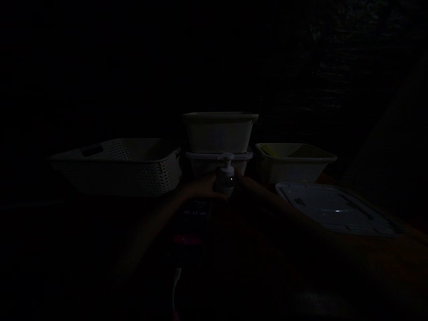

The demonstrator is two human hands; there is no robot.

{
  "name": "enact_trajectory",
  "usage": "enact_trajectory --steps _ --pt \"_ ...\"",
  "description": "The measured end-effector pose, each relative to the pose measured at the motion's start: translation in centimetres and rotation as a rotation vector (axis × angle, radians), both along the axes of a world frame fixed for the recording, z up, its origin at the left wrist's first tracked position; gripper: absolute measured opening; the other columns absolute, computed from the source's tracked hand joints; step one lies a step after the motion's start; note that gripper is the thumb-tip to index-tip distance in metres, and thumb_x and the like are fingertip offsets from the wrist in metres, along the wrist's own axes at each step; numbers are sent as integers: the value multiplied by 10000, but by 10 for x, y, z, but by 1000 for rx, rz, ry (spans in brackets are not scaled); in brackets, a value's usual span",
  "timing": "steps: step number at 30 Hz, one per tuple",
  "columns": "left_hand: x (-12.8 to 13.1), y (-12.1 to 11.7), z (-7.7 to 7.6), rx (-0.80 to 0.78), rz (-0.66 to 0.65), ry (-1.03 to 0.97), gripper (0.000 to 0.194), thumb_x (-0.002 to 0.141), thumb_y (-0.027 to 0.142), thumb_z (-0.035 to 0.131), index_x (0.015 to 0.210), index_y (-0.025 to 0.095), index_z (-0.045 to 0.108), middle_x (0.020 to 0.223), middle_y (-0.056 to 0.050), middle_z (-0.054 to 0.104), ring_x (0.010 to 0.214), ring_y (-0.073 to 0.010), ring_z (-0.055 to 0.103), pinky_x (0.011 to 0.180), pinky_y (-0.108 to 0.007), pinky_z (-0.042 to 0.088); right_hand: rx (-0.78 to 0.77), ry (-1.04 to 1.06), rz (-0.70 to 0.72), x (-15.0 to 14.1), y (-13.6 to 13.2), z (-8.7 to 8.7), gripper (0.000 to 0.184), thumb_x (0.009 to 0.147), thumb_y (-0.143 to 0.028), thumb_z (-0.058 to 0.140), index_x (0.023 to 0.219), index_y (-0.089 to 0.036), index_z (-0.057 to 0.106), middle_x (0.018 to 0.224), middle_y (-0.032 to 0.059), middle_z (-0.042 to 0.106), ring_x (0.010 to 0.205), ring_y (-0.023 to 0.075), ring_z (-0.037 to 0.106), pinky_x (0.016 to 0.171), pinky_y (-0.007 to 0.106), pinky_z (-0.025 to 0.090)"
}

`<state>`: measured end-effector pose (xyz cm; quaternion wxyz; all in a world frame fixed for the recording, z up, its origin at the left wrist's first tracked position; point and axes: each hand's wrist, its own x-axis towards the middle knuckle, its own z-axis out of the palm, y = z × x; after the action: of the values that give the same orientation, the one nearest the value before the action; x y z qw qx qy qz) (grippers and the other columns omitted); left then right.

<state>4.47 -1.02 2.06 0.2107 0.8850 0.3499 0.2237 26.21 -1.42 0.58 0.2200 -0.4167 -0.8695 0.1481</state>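
The scene is very dark. A small pump bottle (226, 178) with a white pump head stands at the middle, in front of stacked tubs. My left hand (200, 187) is wrapped round its left side. My right hand (250, 185) lies against its right side, its fingers too dark to make out. Just below the bottle a dark device (195, 213) shows a lit timer reading.
A white woven basket (117, 167) stands at the left. Two white tubs (219, 133) are stacked behind the bottle. A pale tub (294, 162) sits to the right, with a flat white lid (334, 209) in front of it. A white cable (174, 290) runs down at the bottom.
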Motion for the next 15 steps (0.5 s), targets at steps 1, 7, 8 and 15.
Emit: enact_trajectory --steps 1,7,8,15 --pt "-1 1 0 0 -2 0 806 614 417 773 1287 169 404 1283 -147 516 1152 -301 518 936 -441 423 8 10 23 1 1 0 783 748 -322 613 1387 -139 200 1112 164 626 887 226 640 707 322 501" --pt "-7 10 -3 45 -64 -17 840 614 379 778 1313 173 361 1345 -151 448 1218 -314 456 981 -470 383 44 47 142 2 0 1 848 706 -349 649 1377 -126 181 1171 193 593 955 263 631 732 350 504" --pt "-7 10 -4 54 -70 -20 862 616 383 776 1328 176 338 1359 -154 432 1233 -318 440 988 -475 377 47 44 128 1 -1 1 831 712 -345 643 1374 -127 189 1152 192 603 939 265 637 717 350 507" --pt "-7 12 -9 76 -77 9 844 675 387 726 1362 175 284 1376 -169 406 1252 -324 422 1005 -488 362 54 43 70 -1 0 0 831 706 -336 661 1379 -159 207 1158 188 600 945 263 638 724 350 518"
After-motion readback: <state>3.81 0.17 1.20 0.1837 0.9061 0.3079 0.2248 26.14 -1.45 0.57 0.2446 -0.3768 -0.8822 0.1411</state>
